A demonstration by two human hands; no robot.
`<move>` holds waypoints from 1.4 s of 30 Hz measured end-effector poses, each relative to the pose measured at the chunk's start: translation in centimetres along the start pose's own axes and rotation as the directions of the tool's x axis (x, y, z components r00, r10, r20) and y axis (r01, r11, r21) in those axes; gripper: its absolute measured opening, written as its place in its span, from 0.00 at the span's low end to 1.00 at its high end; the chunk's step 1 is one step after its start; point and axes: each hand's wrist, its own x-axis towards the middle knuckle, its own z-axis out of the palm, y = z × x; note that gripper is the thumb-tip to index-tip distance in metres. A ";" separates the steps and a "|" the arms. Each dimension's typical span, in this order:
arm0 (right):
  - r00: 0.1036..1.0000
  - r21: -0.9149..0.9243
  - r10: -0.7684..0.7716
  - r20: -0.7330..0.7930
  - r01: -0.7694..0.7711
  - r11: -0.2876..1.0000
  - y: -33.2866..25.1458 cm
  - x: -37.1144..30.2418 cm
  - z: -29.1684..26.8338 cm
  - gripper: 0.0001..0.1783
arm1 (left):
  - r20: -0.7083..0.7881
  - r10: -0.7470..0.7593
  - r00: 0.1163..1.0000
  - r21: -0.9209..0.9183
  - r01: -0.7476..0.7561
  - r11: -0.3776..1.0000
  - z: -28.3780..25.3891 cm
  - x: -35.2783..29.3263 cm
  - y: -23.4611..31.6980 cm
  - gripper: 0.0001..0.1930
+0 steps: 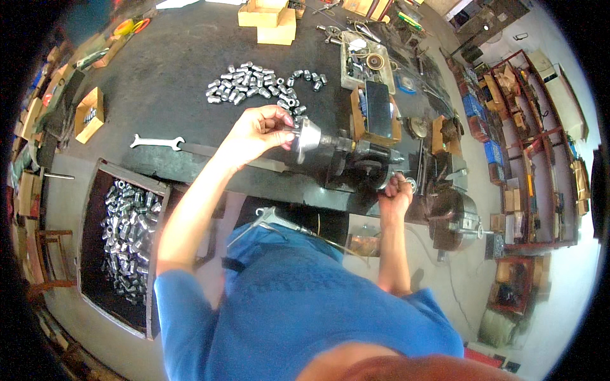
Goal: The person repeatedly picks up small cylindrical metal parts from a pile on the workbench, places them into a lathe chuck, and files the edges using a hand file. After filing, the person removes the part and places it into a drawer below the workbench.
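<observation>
A small dark bench machine point(368, 162) stands at the table's near edge, with a shiny cone-shaped metal head point(309, 136) at its left end. My left hand point(257, 132) is pinched at the front of that head; what lies between thumb and fingers is mostly hidden. At the machine's right end, my right hand point(398, 192) is closed on a small round metal handwheel point(412, 185). Beyond my left hand, several short metal cylindrical fittings point(244, 82) lie in a loose pile. An open-ended wrench point(157, 142) rests left of my left forearm.
A wooden bin point(162, 254) of similar fittings stands at the left. An air blow gun point(270, 219) lies against my blue shirt. Behind the machine are a box with a dark phone-like slab point(379, 108) and a tool tray point(356, 79). A bench vise point(454, 219) sits at right.
</observation>
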 end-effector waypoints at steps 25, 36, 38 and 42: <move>0.945 0.092 -0.190 0.267 0.172 0.981 -1.8 7.6 6.8 0.08 | -0.150 0.149 0.977 0.115 -0.132 0.984 0.9 -0.1 -1.3 0.03; 0.995 -0.142 -0.091 0.029 0.094 0.985 2.0 5.2 0.8 0.10 | -0.119 0.183 0.976 0.142 -0.166 0.976 1.3 -0.4 -1.4 0.04; 0.997 -0.162 -0.080 0.024 0.083 0.983 1.9 4.5 1.9 0.09 | -0.155 0.175 0.972 0.129 -0.156 0.979 1.3 -0.3 -1.6 0.04; 0.943 -0.499 -0.309 0.125 0.329 0.802 2.0 7.2 1.5 0.08 | -0.155 0.112 0.981 0.038 -0.108 0.993 1.2 0.2 -1.5 0.04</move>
